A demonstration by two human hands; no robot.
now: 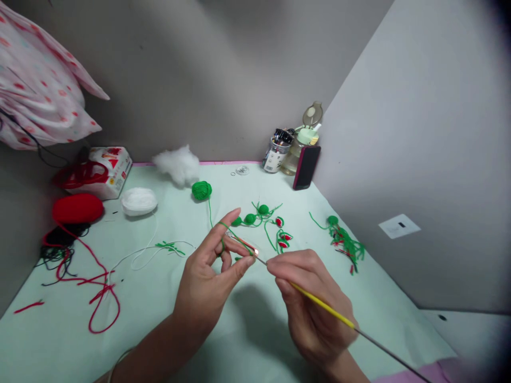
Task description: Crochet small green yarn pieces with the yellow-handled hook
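Note:
My left hand has green yarn looped over its raised index finger and pinches a small bit of green yarn work between thumb and middle finger. My right hand grips a crochet hook with a yellow handle and a long metal shaft. The hook's tip meets the yarn at my left fingertips. From that hand the strand runs back to a green yarn ball. Behind my hands lie green crocheted balls with loose tails and small red-and-green crocheted pieces.
On the left are a red yarn ball, a white yarn ball and a tissue pack. White stuffing, a pen cup, a bottle and a phone stand at the back. Yarn scraps lie right.

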